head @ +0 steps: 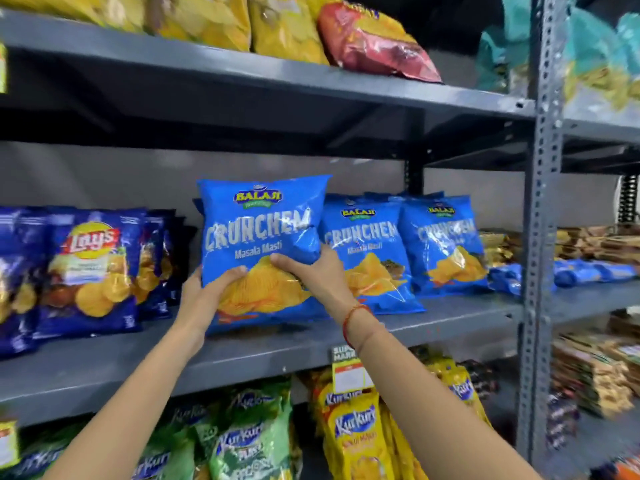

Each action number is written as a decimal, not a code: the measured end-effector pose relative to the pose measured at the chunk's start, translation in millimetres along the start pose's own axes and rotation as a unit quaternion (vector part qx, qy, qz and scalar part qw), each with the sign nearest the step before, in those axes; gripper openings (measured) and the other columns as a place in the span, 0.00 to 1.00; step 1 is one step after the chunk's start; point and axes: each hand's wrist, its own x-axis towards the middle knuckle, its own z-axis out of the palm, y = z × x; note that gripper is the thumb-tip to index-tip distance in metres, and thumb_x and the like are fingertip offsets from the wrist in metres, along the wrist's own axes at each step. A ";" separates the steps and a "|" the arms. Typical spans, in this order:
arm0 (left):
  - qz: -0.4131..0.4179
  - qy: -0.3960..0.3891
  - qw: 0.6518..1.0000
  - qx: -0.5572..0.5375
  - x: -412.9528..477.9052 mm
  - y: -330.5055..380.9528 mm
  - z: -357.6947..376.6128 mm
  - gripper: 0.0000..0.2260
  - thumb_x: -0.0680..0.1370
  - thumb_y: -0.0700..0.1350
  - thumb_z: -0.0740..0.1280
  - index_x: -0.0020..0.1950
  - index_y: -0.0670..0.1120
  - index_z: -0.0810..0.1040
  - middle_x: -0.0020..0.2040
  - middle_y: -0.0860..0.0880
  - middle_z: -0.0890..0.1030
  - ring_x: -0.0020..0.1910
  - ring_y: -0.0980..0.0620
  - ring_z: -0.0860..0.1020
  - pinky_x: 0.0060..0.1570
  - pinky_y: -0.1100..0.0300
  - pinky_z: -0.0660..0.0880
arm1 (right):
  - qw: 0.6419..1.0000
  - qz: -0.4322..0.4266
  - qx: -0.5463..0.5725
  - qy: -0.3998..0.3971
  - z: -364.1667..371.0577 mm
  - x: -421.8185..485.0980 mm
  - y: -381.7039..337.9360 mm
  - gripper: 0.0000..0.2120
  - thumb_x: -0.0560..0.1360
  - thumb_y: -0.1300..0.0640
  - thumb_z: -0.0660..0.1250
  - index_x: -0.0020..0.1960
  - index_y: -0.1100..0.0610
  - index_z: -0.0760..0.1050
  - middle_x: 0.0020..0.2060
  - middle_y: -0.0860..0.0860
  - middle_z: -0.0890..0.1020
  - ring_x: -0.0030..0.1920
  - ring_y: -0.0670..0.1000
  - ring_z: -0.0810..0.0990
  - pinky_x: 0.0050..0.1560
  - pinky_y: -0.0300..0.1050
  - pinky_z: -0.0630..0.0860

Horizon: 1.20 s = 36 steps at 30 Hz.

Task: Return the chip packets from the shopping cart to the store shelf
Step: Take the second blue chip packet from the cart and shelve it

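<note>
Both hands are on one blue packet [258, 251], holding it upright over the middle shelf [242, 355]. The left hand [204, 292] clasps its lower left edge, thumb across the printed chips, the other fingers hidden behind. The right hand [311, 275] pinches the right side, its thumb pressed into the front, and the film just above that thumb is bunched into a crease. The packet's bottom edge looks to be at the shelf or barely above it; I can't tell whether it rests there.

The worry, to my eye, is the release. The packet is puffed and slippery, and it sits toward the front lip below the fingers; let go while it leans outward and it could tip off the edge toward the packets on the shelf below. Just right of the right-hand fingers stand two matching packets [367, 251], touching or nearly so. A sideways shove could knock them over like dominoes. To the left of the left-hand fingers the Lay's bags [90, 268] stand apart with a gap between, so they are less at risk. Squeezing harder at that crease might crush chips or pop the seal.
</note>
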 end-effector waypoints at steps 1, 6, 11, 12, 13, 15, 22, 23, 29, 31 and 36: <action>-0.011 0.006 1.000 0.006 5.9 -3.0 -5.9 0.15 0.72 0.44 0.71 0.57 0.46 0.75 0.48 0.48 0.81 0.41 0.54 0.79 0.33 0.62 0.76 | 1.000 0.008 -0.001 -0.003 9.4 4.6 3.3 0.19 0.62 0.48 0.79 0.50 0.51 0.80 0.49 0.51 0.85 0.51 0.49 0.83 0.57 0.52 0.79; -0.045 0.026 0.998 0.041 24.4 -15.9 -19.8 0.16 0.71 0.46 0.72 0.55 0.43 0.75 0.51 0.42 0.81 0.40 0.47 0.80 0.30 0.58 0.77 | 0.999 0.036 -0.012 0.005 33.8 13.7 27.9 0.24 0.62 0.44 0.78 0.53 0.54 0.79 0.52 0.52 0.85 0.54 0.53 0.82 0.58 0.54 0.78; -0.049 0.042 0.995 0.072 33.1 -22.5 -21.4 0.23 0.72 0.50 0.71 0.63 0.42 0.71 0.55 0.44 0.79 0.43 0.51 0.79 0.35 0.59 0.74 | 0.998 0.056 -0.040 0.014 38.7 18.0 37.6 0.31 0.63 0.39 0.75 0.57 0.57 0.76 0.53 0.52 0.84 0.56 0.53 0.81 0.59 0.53 0.77; -0.047 0.049 0.994 0.088 33.3 -24.5 -22.0 0.25 0.71 0.51 0.72 0.64 0.43 0.71 0.57 0.45 0.79 0.46 0.49 0.80 0.38 0.57 0.75 | 0.997 0.062 -0.047 0.007 38.0 16.7 36.0 0.33 0.64 0.38 0.74 0.61 0.58 0.74 0.55 0.53 0.82 0.58 0.54 0.80 0.59 0.52 0.77; -0.043 0.060 0.991 0.109 32.8 -25.9 -22.0 0.27 0.70 0.53 0.72 0.65 0.44 0.70 0.59 0.45 0.78 0.49 0.48 0.79 0.42 0.55 0.76 | 0.996 0.068 -0.058 -0.001 36.7 15.2 35.0 0.37 0.65 0.38 0.73 0.66 0.59 0.70 0.59 0.53 0.80 0.60 0.55 0.78 0.60 0.52 0.76; 0.002 0.098 0.981 0.168 27.7 -25.6 -19.4 0.29 0.70 0.52 0.73 0.67 0.46 0.69 0.64 0.44 0.74 0.59 0.46 0.74 0.52 0.53 0.73 | 0.994 0.058 -0.090 -0.008 31.5 9.0 31.5 0.46 0.67 0.36 0.70 0.74 0.60 0.59 0.63 0.56 0.77 0.64 0.57 0.75 0.63 0.53 0.74; 0.322 0.092 0.914 0.231 -42.9 -8.0 37.3 0.21 0.73 0.42 0.69 0.65 0.43 0.70 0.63 0.42 0.71 0.65 0.47 0.68 0.65 0.55 0.65 | 0.990 -0.070 -0.116 0.046 -35.0 -52.6 21.0 0.30 0.71 0.44 0.70 0.69 0.53 0.66 0.60 0.51 0.76 0.58 0.50 0.75 0.58 0.46 0.74; 0.340 0.058 0.913 0.219 -55.9 -12.0 50.5 0.20 0.73 0.43 0.68 0.65 0.44 0.71 0.63 0.43 0.72 0.64 0.47 0.70 0.64 0.51 0.68 | 0.989 -0.076 -0.110 0.063 -51.1 -65.5 25.2 0.26 0.71 0.46 0.71 0.66 0.51 0.69 0.57 0.50 0.77 0.55 0.49 0.77 0.54 0.44 0.75; 0.340 -0.125 0.911 0.196 -139.9 -79.6 138.8 0.17 0.74 0.44 0.67 0.62 0.42 0.74 0.59 0.45 0.76 0.60 0.50 0.73 0.59 0.51 0.72 | 0.972 0.045 -0.144 0.179 -170.6 -159.0 88.2 0.15 0.71 0.54 0.72 0.57 0.52 0.75 0.48 0.48 0.81 0.43 0.40 0.79 0.42 0.30 0.76; 0.301 -0.201 0.910 0.199 -169.3 -112.5 170.1 0.18 0.73 0.45 0.65 0.62 0.43 0.74 0.59 0.45 0.76 0.60 0.50 0.72 0.61 0.56 0.70 | 0.958 0.109 -0.156 0.213 -212.5 -199.6 117.6 0.13 0.72 0.54 0.72 0.55 0.52 0.75 0.45 0.45 0.80 0.41 0.36 0.78 0.42 0.29 0.75; 0.221 -0.398 0.865 0.209 -253.6 -198.0 242.6 0.20 0.71 0.49 0.62 0.61 0.42 0.74 0.58 0.43 0.76 0.59 0.51 0.70 0.60 0.60 0.67 | 0.888 0.278 -0.195 0.309 -299.1 -317.2 185.6 0.13 0.73 0.57 0.72 0.55 0.58 0.75 0.45 0.52 0.80 0.41 0.45 0.78 0.37 0.25 0.73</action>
